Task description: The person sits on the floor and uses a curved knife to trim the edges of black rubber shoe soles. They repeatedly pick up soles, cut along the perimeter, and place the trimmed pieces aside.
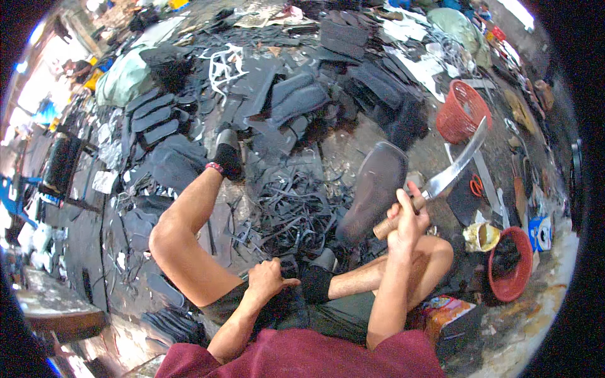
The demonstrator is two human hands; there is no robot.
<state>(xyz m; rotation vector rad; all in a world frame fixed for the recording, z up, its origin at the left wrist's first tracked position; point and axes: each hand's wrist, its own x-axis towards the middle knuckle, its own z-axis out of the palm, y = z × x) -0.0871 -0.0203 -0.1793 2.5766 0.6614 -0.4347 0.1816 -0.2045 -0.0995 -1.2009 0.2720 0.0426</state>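
My right hand [408,222] is raised over my right knee, closed round the wooden handle of a long knife [455,167]. Its curved, bright blade points up and to the right. My left hand [270,281] sits low over my lap with curled fingers and the thumb out to the right. Dark material lies against it; what the fingers hold, if anything, is hidden. Between my bent legs spreads a tangled heap of thin black strips [296,211]. A long dark board with a rounded end [376,183] lies just left of the knife hand.
Black foam-like slabs [299,97] and a stack of black sole-shaped pieces [154,120] lie ahead. On the right stand a red openwork basket [460,116], a red bowl [520,277] with dark contents, a tin [482,237] and red-handled scissors [477,186]. A wooden block [63,322] is at lower left.
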